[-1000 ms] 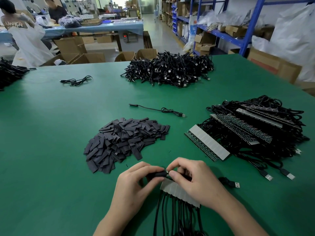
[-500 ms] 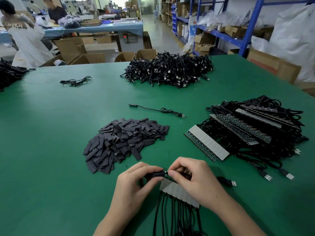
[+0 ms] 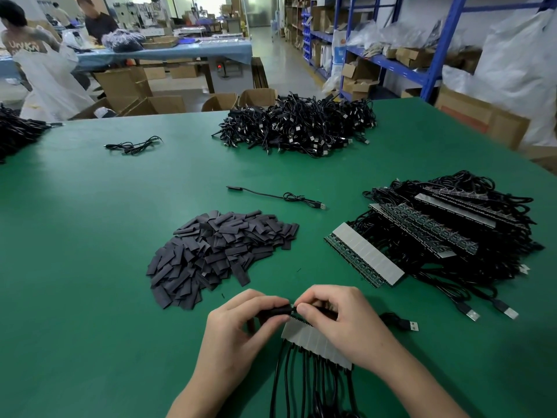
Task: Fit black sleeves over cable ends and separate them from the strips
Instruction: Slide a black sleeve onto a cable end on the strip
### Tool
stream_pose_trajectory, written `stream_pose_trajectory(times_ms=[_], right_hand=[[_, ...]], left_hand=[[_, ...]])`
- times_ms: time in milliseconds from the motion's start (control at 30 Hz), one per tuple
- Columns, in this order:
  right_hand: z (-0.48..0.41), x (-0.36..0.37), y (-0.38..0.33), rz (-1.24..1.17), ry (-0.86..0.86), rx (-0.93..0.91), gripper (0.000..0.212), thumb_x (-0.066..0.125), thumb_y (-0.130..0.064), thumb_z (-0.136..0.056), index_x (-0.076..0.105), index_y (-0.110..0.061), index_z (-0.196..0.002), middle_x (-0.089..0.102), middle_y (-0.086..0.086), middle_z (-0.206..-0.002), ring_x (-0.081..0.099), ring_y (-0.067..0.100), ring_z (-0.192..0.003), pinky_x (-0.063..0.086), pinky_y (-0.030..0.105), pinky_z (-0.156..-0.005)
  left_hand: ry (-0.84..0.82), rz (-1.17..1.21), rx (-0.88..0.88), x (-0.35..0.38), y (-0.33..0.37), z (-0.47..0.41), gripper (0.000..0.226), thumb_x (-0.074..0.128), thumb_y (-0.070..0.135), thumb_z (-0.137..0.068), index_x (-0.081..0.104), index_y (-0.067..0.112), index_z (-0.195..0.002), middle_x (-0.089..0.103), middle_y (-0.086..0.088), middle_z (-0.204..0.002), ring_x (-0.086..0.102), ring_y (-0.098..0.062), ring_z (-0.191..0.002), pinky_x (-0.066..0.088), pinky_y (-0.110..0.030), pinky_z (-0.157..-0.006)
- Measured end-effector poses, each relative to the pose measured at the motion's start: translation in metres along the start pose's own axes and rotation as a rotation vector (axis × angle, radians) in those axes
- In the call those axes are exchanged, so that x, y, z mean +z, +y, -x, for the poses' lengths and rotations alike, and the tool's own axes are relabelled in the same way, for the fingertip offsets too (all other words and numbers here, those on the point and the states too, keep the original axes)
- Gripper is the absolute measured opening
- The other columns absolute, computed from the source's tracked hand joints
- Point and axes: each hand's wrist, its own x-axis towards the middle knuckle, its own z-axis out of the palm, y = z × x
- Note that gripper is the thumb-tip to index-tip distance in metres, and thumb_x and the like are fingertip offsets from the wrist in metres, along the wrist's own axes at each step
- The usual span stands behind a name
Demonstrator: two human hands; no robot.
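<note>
We pinch the black sleeve point(image 3: 275, 312) between the thumb and fingers of our left hand point(image 3: 241, 324), low over the green table point(image 3: 90, 267) just in front of us, near the foot of the loose sleeve pile point(image 3: 220, 251). Our right hand point(image 3: 340, 321) is curled over the far edge of the white-backed strip point(image 3: 313, 345) and grips it, fingertips meeting the sleeve at the strip's left corner; the exact contact is hidden. The likely trouble, we judge, is a skewed push: the flat sleeve could buckle or snag on the corner instead of sliding over the end piece. Snapping that piece off with too much twist might also strain its joint or crack the neighbour. The sleeve's long axis runs left to right across our view, its mouth toward the right hand. The strip lies diagonally, far-left to near-right, its cables point(image 3: 301, 384) trailing back toward us.
</note>
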Motion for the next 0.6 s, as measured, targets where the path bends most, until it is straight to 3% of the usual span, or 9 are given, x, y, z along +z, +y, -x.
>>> stream_pose_trajectory(times_ms=[333,500,600], right_hand=[[-0.0001,0.0033,0.0002,0.01,-0.025,0.013,0.011,0.066,-0.036,-0.096,0.072,-0.034,-0.088,0.064,-0.014,-0.07,0.052,0.001,-0.059,0.041,0.02,-0.056],[-0.0006,0.0016,-0.0031,-0.04,0.018,0.014,0.012,0.066,-0.033,-0.097,0.072,-0.034,-0.086,0.064,-0.012,-0.069,0.053,0.003,-0.06,0.042,0.021,-0.056],[-0.0007,0.0007,-0.003,-0.085,0.06,0.031,0.015,0.066,-0.03,-0.097,0.071,-0.032,-0.083,0.057,-0.014,-0.061,0.047,0.0,-0.055,0.037,0.016,-0.054]], left_hand=[[-0.017,-0.23,0.179,0.0019,-0.0037,-0.0012,0.019,0.072,0.041,-0.092,0.08,0.029,-0.104,0.069,0.018,-0.094,0.065,0.001,-0.078,0.056,-0.026,-0.064],[0.078,-0.123,0.026,0.0012,0.0012,-0.0017,0.027,0.08,0.044,-0.086,0.079,0.028,-0.108,0.07,0.022,-0.097,0.067,0.0,-0.085,0.054,-0.019,-0.074],[0.206,-0.094,-0.046,0.0001,0.001,-0.0018,0.029,0.082,0.036,-0.08,0.08,0.024,-0.106,0.07,0.022,-0.094,0.064,-0.004,-0.076,0.049,-0.013,-0.069]])
